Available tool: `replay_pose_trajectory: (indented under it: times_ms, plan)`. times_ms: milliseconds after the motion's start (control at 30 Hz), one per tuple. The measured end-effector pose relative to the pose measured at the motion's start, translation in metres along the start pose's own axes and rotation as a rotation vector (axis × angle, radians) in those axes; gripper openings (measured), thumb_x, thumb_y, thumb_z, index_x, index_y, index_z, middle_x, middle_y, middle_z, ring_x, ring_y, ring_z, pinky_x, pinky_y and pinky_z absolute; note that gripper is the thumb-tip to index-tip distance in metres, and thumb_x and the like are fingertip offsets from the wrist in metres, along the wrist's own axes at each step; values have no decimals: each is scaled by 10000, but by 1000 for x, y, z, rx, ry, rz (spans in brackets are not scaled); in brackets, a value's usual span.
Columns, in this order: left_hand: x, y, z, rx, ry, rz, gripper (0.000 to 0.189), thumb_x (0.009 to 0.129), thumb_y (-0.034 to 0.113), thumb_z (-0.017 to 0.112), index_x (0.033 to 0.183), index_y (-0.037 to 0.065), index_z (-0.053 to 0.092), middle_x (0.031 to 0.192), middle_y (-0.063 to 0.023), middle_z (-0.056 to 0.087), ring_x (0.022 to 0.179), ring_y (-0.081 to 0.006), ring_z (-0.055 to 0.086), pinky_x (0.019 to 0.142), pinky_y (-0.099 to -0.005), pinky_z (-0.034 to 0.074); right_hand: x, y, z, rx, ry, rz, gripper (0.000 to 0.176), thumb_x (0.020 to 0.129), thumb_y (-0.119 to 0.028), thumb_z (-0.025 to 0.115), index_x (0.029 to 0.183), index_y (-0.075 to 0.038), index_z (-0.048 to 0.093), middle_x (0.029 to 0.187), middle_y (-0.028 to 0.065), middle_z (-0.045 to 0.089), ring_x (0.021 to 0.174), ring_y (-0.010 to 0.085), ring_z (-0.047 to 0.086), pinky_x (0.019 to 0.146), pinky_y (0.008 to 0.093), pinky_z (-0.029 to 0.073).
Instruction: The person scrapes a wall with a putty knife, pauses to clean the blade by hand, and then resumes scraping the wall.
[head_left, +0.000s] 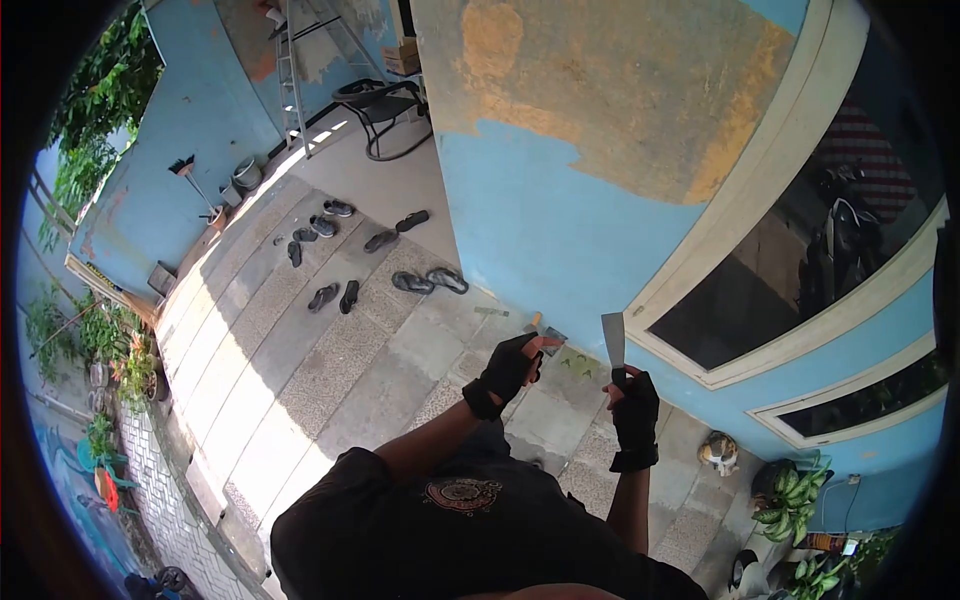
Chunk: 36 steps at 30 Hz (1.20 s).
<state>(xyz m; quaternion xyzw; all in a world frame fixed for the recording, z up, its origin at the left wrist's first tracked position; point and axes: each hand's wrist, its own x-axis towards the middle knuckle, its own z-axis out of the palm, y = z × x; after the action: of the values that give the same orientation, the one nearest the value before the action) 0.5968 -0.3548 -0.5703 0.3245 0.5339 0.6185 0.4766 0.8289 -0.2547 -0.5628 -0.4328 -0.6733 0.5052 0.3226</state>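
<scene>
My right hand (634, 405), in a black fingerless glove, grips a putty knife (616, 345) by its dark handle. The wide metal blade points up, in front of the blue wall near the window frame. My left hand (513, 368), gloved the same way, is held out over the paving with the forefinger stretched forward and the other fingers partly curled; I see nothing in it. Just beyond its fingertips, on the ground by the wall, lies another scraper (553, 341) with a yellowish handle, partly hidden by the hand.
The blue wall (540, 220) has a bare, patchy area (620, 80) above. Several sandals and shoes (412, 283) lie on the paving. A cat (718, 452) sits by potted plants (790, 500) at right. A ladder (292, 90) and a chair (380, 110) stand further back.
</scene>
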Motion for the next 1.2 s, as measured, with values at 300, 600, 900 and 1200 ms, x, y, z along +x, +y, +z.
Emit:
replay_pose_trajectory:
  times_ms: [300, 600, 900, 1200]
  plan:
    - [88, 14, -27, -33, 12, 89, 343, 1059, 277, 529, 1274, 38, 649, 623, 51, 468, 517, -55, 472, 521, -235, 407, 80, -18, 38, 890, -304, 174, 414, 886, -46, 621, 1281, -73, 502, 941, 116, 614, 677, 194, 586, 537, 324, 468]
    - [196, 37, -67, 0, -151, 73, 416, 1063, 324, 505, 1335, 15, 571, 884, -48, 692, 770, -110, 628, 727, -258, 507, 176, -42, 97, 1184, -472, 369, 500, 924, -74, 562, 1401, -119, 423, 905, 98, 583, 569, 166, 504, 500, 307, 403]
    - [285, 34, -35, -458, -347, -109, 602, 1023, 495, 533, 1356, -6, 504, 1115, -126, 671, 1009, -212, 657, 906, -365, 531, 243, -40, 94, 1498, -663, 518, 367, 987, -103, 487, 1349, -136, 429, 830, 43, 491, 537, 84, 434, 440, 205, 377]
    - [375, 2, 32, -975, -154, -67, 449, 1020, 519, 524, 1018, 78, 610, 767, -65, 640, 855, -244, 655, 792, -400, 539, 337, -44, 35, 1063, -812, 575, 195, 973, -111, 551, 1116, -157, 427, 704, -13, 434, 480, 69, 405, 419, 210, 351]
